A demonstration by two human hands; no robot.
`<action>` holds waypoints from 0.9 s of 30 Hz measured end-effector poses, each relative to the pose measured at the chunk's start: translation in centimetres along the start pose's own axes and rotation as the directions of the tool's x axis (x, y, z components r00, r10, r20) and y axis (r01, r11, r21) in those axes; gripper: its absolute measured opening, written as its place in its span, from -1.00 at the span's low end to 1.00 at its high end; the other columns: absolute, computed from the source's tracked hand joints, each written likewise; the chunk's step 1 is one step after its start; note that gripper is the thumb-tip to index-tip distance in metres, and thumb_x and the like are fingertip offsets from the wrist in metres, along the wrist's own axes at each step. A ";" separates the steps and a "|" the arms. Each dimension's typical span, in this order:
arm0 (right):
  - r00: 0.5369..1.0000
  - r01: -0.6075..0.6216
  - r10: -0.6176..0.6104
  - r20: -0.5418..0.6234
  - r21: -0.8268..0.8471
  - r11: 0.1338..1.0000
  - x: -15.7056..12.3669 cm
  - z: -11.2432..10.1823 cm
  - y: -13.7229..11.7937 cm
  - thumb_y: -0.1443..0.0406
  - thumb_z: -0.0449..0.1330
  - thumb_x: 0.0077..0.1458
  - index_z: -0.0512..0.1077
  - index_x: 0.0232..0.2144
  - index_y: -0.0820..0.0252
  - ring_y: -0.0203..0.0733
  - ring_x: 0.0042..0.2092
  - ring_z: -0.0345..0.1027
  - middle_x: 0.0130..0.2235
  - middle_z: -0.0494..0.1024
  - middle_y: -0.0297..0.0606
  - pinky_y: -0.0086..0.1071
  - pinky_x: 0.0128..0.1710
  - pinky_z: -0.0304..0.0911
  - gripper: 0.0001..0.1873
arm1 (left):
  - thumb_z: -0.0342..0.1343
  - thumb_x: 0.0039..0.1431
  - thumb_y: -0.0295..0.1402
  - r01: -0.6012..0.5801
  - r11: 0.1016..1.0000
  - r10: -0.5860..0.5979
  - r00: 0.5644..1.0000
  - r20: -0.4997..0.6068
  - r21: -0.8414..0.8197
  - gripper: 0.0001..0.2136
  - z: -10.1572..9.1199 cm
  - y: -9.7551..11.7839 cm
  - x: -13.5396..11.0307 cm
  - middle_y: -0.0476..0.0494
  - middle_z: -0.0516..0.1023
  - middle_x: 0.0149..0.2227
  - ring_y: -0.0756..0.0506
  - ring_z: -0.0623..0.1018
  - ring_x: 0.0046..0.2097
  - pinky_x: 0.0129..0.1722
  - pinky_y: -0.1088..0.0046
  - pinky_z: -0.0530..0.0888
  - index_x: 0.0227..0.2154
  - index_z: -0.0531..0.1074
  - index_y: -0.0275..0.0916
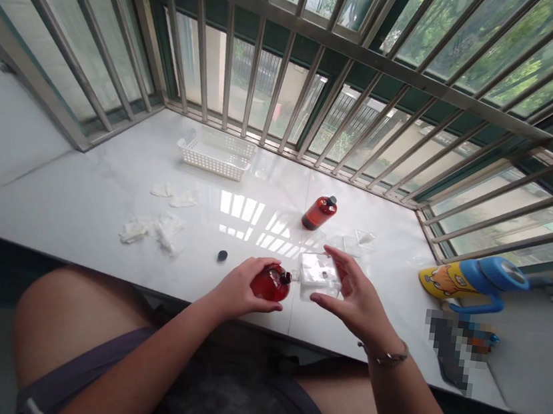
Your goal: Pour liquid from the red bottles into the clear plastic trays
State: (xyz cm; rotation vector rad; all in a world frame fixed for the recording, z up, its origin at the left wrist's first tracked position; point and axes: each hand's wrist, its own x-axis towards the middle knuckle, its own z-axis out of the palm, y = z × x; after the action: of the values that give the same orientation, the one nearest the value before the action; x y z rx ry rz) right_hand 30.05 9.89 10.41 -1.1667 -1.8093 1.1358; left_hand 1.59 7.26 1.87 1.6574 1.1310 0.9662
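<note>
My left hand (pixel 239 290) is wrapped around an amber glass bottle (pixel 270 284), which lies tilted on its side with its dark neck pointing right. My right hand (pixel 356 299) is spread open, with its fingertips at the edge of a clear plastic packet (pixel 319 273) holding something white. The packet sits on the white marble sill (pixel 254 305) just right of the held bottle. A second amber bottle (pixel 319 213) stands upright behind my hands, wearing a black cap. A small black bottle cap (pixel 222 255) lies left of my left hand.
Crumpled white tissues (pixel 167 230) lie at left, below a white plastic mesh basket (pixel 216 153). A clear plastic bag (pixel 357 242) lies behind my right hand. At right stand a blue-and-yellow flask (pixel 474 279) and a pixelated object (pixel 449 342). Metal window bars (pixel 291 88) line the back.
</note>
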 end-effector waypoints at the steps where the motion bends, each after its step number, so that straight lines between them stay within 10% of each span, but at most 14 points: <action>1: 1.000 0.001 -0.001 0.000 0.004 1.000 0.1 -0.1 0.1 0.10 0.63 0.03 0.30 0.37 -0.10 0.18 0.31 0.45 0.29 0.52 -0.04 0.16 0.31 0.44 -0.04 | 0.64 -0.09 -0.08 0.000 1.000 0.000 1.000 0.001 0.000 -0.17 0.0 0.0 0.0 -0.25 0.57 0.25 -0.38 0.57 0.26 0.32 0.00 0.50 0.26 0.45 -0.03; 27: 0.985 -0.040 0.070 0.159 -0.183 0.982 3.1 -1.8 -2.6 -0.03 0.58 0.07 0.41 0.27 -0.10 0.17 0.19 0.54 0.29 0.57 -0.04 0.14 0.13 0.57 -0.21 | 0.62 -0.08 -0.04 -0.013 1.000 0.013 1.000 0.000 -0.016 -0.15 0.1 -0.4 -0.1 -0.23 0.58 0.25 -0.37 0.57 0.25 0.32 0.01 0.50 0.29 0.44 -0.01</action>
State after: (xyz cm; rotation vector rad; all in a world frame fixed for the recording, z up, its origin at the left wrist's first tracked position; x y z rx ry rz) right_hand 29.73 12.76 13.74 -1.2644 -2.0522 1.1494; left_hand 1.59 7.25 1.42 1.6539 1.1117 0.9810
